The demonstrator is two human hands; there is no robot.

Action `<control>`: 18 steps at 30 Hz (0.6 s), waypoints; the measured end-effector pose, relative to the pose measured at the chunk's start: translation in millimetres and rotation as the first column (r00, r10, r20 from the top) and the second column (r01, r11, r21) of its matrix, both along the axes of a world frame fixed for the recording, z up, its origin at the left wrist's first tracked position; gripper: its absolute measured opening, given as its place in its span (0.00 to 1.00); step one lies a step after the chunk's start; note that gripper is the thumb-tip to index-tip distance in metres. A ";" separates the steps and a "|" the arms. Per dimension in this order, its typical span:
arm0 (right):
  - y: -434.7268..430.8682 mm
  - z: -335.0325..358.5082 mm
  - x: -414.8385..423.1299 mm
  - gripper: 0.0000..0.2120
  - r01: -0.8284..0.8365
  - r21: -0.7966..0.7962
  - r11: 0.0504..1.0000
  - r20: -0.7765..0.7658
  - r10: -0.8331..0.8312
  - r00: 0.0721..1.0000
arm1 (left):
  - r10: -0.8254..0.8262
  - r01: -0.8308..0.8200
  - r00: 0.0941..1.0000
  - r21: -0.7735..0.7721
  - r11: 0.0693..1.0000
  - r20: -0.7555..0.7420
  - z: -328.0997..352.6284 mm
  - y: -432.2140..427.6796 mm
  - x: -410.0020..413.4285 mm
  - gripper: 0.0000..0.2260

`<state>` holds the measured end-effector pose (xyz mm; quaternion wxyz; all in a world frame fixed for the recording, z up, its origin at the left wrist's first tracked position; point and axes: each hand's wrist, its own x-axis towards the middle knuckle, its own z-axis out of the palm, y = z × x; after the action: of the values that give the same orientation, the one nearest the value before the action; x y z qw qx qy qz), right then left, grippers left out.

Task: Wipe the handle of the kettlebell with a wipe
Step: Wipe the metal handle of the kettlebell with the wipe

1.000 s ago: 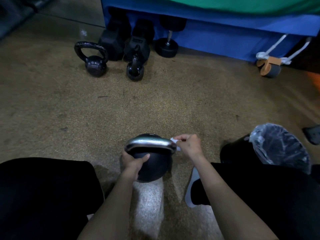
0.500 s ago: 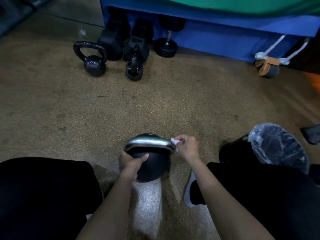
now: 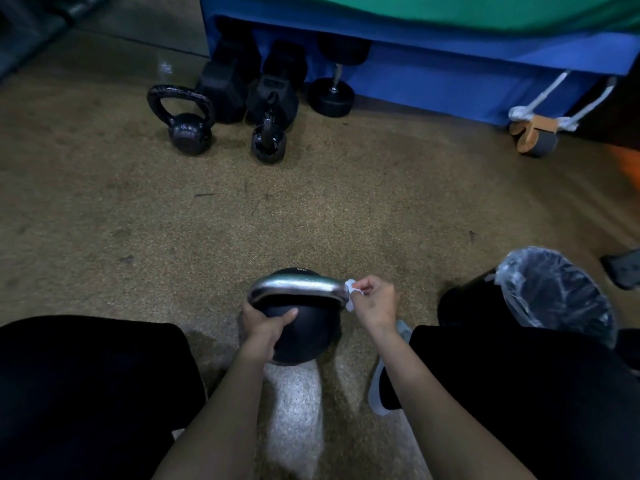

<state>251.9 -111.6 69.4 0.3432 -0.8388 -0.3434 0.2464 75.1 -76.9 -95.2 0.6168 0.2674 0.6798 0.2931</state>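
Two hands are engaged — kettlebell steadied by the left hand, soft wipe pinched against the slick, rigid handle by the right hand.

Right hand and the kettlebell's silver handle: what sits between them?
In the head view, a white wipe lies between the right hand and the right end of the handle, pinched in that hand.

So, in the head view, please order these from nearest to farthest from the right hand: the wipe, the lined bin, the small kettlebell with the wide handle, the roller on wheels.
1. Wipe, held in the right hand.
2. Lined bin, to its right.
3. Roller on wheels, far right, by the blue mat.
4. Small kettlebell, far left; close to the roller in distance, so this order is uncertain.
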 end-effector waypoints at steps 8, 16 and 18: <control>-3.8 -4.0 -3.1 0.02 0.089 -0.104 0.991 -0.047 -0.095 0.994 | -0.029 0.029 0.999 -0.015 0.999 -0.025 -15.6 2.9 -2.9 0.61; -3.0 -25.3 -1.9 0.06 0.152 -0.116 0.982 -0.246 -0.177 0.953 | -0.040 0.039 0.999 -0.019 0.999 -0.032 0.8 0.8 -1.6 0.62; 0.2 -24.8 -0.4 0.05 0.149 -0.109 0.983 -0.286 -0.174 0.942 | -0.041 0.041 0.999 -0.009 0.999 -0.030 -8.8 2.9 -2.3 0.61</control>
<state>251.5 -111.4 44.6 0.3734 -0.8320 -0.2076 0.3538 72.8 -74.0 -104.0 0.6134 0.2832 0.6846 0.2737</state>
